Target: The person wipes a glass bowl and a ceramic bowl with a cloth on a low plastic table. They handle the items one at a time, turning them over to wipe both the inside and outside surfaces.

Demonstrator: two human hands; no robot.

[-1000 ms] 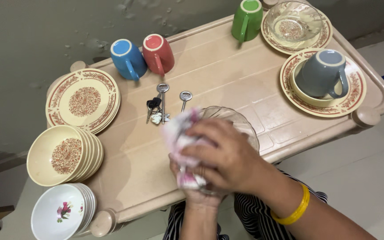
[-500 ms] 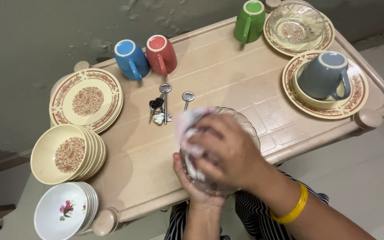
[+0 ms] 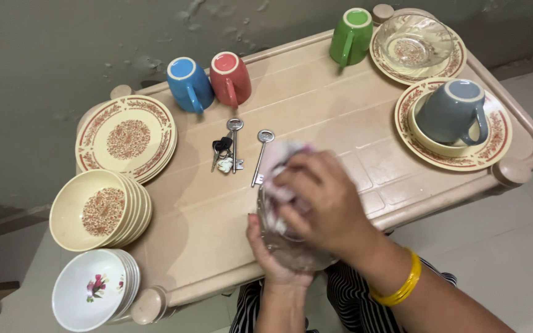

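My left hand (image 3: 271, 253) cups a clear glass bowl (image 3: 294, 254) from below, just above the near edge of the beige table (image 3: 316, 111). My right hand (image 3: 319, 200), with a yellow bangle on its wrist, presses a pink and white cloth (image 3: 277, 165) into the bowl and covers most of it. Just beyond the cloth a single silver key (image 3: 261, 153) lies on the table, and a bunch of keys (image 3: 227, 150) lies to its left.
Blue mug (image 3: 189, 83), red mug (image 3: 231, 77) and green mug (image 3: 351, 34) stand upside down at the back. A grey mug (image 3: 454, 111) sits in a bowl on a patterned plate, a glass bowl (image 3: 413, 40) on another. Patterned plates (image 3: 126, 137), cream bowls (image 3: 97, 209), white floral bowls (image 3: 94, 290) are stacked left.
My right hand has pushed the cloth from the bowl's left rim deeper into the bowl. The bowl has tipped toward me and is more covered. The view has shifted slightly.
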